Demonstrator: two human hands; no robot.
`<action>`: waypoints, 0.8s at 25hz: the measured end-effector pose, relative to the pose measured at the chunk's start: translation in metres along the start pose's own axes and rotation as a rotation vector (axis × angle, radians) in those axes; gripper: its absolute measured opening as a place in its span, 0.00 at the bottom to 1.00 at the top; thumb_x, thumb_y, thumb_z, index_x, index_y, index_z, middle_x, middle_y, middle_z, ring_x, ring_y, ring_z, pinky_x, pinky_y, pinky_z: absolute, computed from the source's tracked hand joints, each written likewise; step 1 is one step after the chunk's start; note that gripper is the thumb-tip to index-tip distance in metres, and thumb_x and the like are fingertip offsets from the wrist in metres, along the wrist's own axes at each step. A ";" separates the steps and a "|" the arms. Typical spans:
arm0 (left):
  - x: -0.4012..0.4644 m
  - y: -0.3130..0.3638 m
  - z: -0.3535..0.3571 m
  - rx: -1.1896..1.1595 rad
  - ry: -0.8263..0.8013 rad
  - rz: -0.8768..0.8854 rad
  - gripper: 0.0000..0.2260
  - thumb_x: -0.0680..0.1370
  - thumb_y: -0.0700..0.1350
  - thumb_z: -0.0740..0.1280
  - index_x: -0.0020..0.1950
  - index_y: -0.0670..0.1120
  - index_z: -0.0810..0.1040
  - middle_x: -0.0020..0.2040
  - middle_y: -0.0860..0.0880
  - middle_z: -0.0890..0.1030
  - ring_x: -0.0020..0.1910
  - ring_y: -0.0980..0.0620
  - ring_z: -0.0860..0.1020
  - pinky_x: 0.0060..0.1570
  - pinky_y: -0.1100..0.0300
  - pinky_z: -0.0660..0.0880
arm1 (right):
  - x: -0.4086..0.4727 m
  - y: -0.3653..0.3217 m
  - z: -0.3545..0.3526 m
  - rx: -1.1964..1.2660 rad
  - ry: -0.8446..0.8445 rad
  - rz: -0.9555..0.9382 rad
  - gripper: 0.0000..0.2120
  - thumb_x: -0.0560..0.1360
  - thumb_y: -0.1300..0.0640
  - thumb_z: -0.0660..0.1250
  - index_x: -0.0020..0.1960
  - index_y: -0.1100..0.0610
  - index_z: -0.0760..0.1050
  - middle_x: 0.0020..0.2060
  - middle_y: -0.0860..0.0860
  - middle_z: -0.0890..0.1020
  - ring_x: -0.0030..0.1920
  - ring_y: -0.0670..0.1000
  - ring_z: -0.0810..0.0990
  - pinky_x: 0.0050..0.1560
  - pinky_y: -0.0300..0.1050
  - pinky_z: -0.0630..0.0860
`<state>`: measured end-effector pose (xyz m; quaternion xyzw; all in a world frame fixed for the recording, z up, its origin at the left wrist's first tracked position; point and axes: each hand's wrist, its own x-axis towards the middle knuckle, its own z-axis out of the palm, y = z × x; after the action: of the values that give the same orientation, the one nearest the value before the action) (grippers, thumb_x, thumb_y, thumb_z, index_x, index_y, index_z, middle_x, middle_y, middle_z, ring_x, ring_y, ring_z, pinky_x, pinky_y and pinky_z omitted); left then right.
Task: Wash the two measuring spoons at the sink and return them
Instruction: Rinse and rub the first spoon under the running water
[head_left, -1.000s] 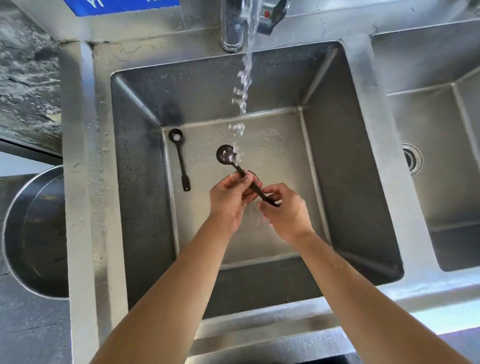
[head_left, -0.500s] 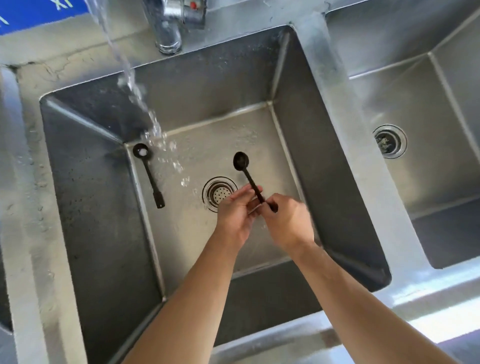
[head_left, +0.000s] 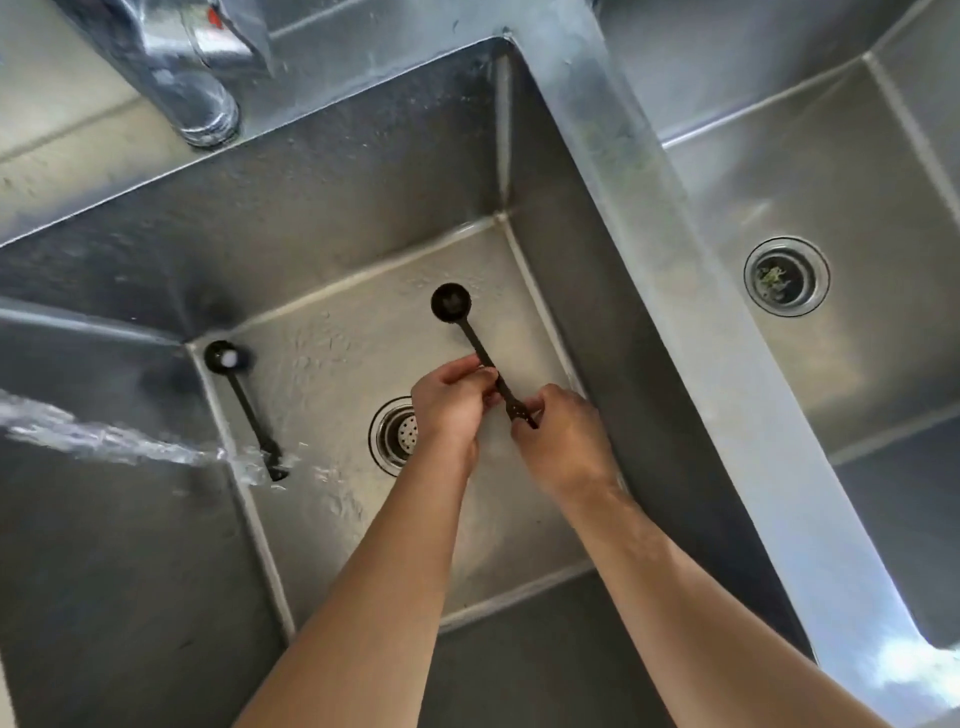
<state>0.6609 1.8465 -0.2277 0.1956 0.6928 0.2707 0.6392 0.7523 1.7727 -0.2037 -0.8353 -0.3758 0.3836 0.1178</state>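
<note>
Both hands pinch one spoon (head_left: 475, 340) over the sink (head_left: 597, 322).
I see left hand (head_left: 451, 402) mid-handle, right hand (head_left: 563, 434) at its end; bowl points away, leftward.

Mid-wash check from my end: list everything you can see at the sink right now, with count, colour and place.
Black plastic measuring spoon, held: 1, black, above the left basin floor, bowl pointing away, handle in both hands.
Black plastic measuring spoon, lying: 1, black, on the left basin floor along its left edge, something white in its bowl.
Stainless steel sink, left basin: 1, grey metal, centre.
Round metal drain strainer: 1, silver, left basin floor, partly behind the left hand.
Right basin: 1, grey metal, right; its drain holds greenish scraps.
Chrome tap: 1, silver, top left.
Water stream: 1, clear, landing near the lying spoon's handle end.
Left hand: 1, pinching the handle.
Right hand: 1, gripping the handle's end.
</note>
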 end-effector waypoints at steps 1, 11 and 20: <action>0.009 0.002 0.006 0.050 0.007 0.013 0.08 0.75 0.29 0.70 0.49 0.40 0.84 0.43 0.41 0.86 0.43 0.43 0.85 0.49 0.51 0.83 | 0.005 0.002 0.003 0.004 0.025 -0.004 0.09 0.77 0.54 0.68 0.55 0.57 0.78 0.50 0.53 0.83 0.51 0.55 0.81 0.51 0.53 0.79; 0.075 0.010 0.048 0.246 0.003 0.076 0.10 0.74 0.29 0.70 0.54 0.36 0.83 0.45 0.39 0.85 0.43 0.41 0.84 0.48 0.49 0.84 | 0.064 0.006 0.033 0.034 0.213 0.028 0.08 0.76 0.54 0.71 0.54 0.56 0.79 0.51 0.53 0.81 0.48 0.55 0.81 0.44 0.45 0.76; 0.113 0.021 0.060 0.283 0.015 0.101 0.09 0.74 0.31 0.72 0.50 0.41 0.85 0.44 0.41 0.87 0.44 0.42 0.86 0.47 0.49 0.84 | 0.093 -0.005 0.065 0.227 0.342 0.126 0.10 0.78 0.57 0.68 0.59 0.55 0.82 0.57 0.55 0.77 0.50 0.56 0.81 0.52 0.51 0.79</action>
<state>0.7072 1.9402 -0.3053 0.3164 0.7180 0.2036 0.5856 0.7417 1.8372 -0.2971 -0.8914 -0.2516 0.2829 0.2490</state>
